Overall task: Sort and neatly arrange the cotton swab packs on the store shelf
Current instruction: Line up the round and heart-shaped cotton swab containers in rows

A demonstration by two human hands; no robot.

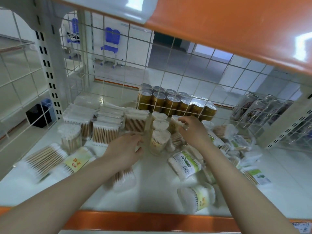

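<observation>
Cotton swab packs cover the white shelf (152, 188). Flat bagged packs (104, 130) stand in rows at the back left. Heart-shaped tubs (159, 142) stand in a column at the middle. My left hand (125, 149) reaches toward the rightmost bagged pack (135, 122), its fingers curled at the pack's lower right corner. My right hand (192, 130) grips a heart-shaped tub (175, 123) at the back of a second column. Loose packs with green labels (185, 164) lie scattered at the right.
Gold cans (172, 102) and silver cans (256, 108) stand behind the wire grid (168, 73). A round tub (70, 135) and flat packs (43, 161) sit front left. An orange shelf edge (152, 222) runs along the front, another shelf (236, 27) overhead.
</observation>
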